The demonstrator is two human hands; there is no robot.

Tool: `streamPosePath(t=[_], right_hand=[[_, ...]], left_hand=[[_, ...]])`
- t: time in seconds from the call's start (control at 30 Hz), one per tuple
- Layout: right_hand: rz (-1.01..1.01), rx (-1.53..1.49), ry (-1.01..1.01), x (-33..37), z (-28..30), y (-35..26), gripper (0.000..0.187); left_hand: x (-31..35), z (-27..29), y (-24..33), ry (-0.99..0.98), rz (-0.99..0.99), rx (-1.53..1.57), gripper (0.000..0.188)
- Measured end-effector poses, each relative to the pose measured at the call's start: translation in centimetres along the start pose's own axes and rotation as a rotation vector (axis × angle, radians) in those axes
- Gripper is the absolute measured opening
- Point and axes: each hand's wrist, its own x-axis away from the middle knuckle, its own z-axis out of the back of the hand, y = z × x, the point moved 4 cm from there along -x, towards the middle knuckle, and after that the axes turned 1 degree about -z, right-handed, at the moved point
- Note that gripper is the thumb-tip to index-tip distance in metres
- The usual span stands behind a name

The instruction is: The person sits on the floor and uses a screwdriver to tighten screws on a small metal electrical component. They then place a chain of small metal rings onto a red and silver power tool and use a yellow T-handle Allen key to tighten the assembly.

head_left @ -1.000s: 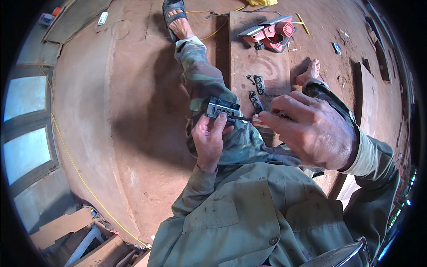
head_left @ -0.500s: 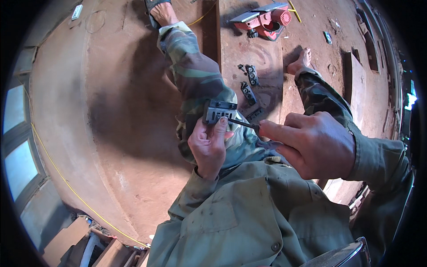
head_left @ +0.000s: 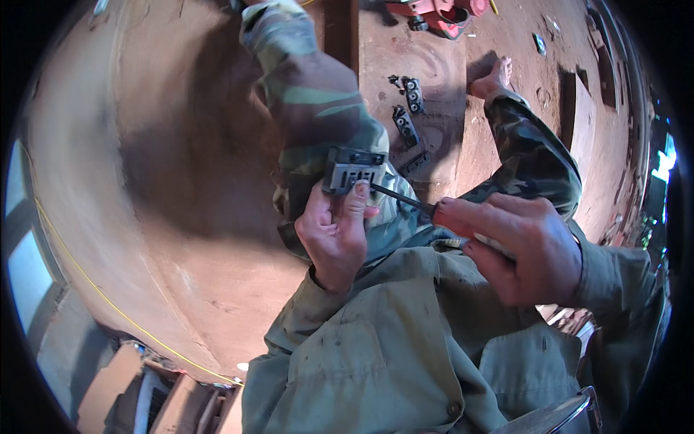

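Note:
My left hand pinches a small slotted metal bracket with dark parts along its edge, held up over my camouflage-clad leg. Wrapped round the handle of a screwdriver, my right hand stays to the right of it. The screwdriver's dark shaft reaches left, with its tip at the bracket beside my left thumb. Whether the tip sits in a slot or on a screw cannot be made out. Beyond my knee lie several small dark metal assemblies with round parts on a brown board.
A red power tool stands on the board at the far side. My bare foot rests on the ground to the right. A yellow cord runs along the left, and boards lean at the lower left.
The view has shifted, so the floor items sit higher. My right hand has turned and lies slightly lower, showing more of the reddish handle. Both hands keep their holds.

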Motion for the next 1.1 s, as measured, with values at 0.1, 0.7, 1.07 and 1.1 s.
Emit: streamPosePath(t=[0.1, 0.7, 1.07, 1.1], right_hand=[[0.069, -0.113, 0.063, 0.0, -0.7, 0.5, 0.049], [-0.061, -1.28, 0.594, 1.0, -4.5, 16.7, 0.03], [-0.251, -1.302, 0.503, 2.0, -9.3, 21.5, 0.02], [-0.255, -1.313, 0.528, 2.0, -9.4, 21.9, 0.018]], left_hand=[[-0.3, -0.1, 0.4, 0.032, -0.022, -0.03, 0.015], [-4.3, -10.4, 2.6, -0.59, 0.276, 0.096, 0.026], [-4.3, -13.5, -4.7, -0.567, 0.443, -0.221, 0.014], [-4.5, -13.8, -4.9, -0.554, 0.418, -0.246, 0.014]])
